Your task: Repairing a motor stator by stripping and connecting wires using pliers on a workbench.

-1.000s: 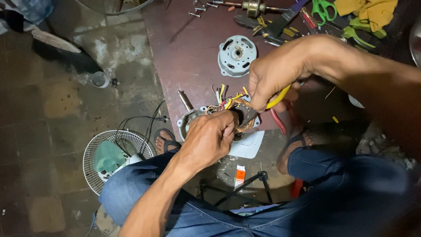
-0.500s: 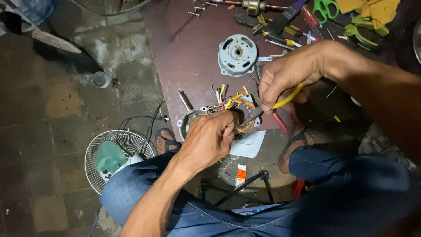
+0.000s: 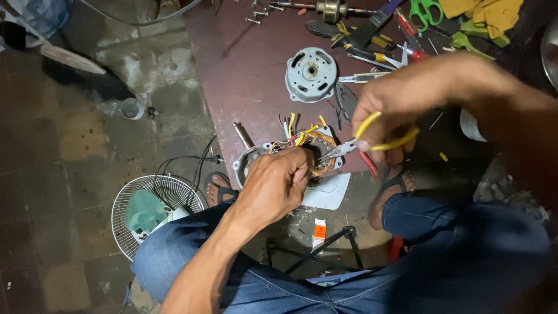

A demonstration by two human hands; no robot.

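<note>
My left hand (image 3: 273,186) grips a fan motor stator (image 3: 318,152) with copper windings and coloured wires, held at the near edge of a dark red board (image 3: 244,75). My right hand (image 3: 389,110) squeezes yellow-handled pliers (image 3: 372,136); their thin jaws point left into the windings beside my left fingers. A metal shaft (image 3: 242,135) sticks up from the motor housing under my left hand.
A round grey motor cover (image 3: 311,74) lies on the board. Screwdrivers, pliers, green scissors (image 3: 424,10) and screws lie along the far edge. A white fan guard (image 3: 152,210) lies on the floor by my left knee, a small cup (image 3: 131,108) farther off.
My right hand has shifted right and lifted a little, drawing the pliers back so their jaws now show at the windings. My left hand stays on the stator.
</note>
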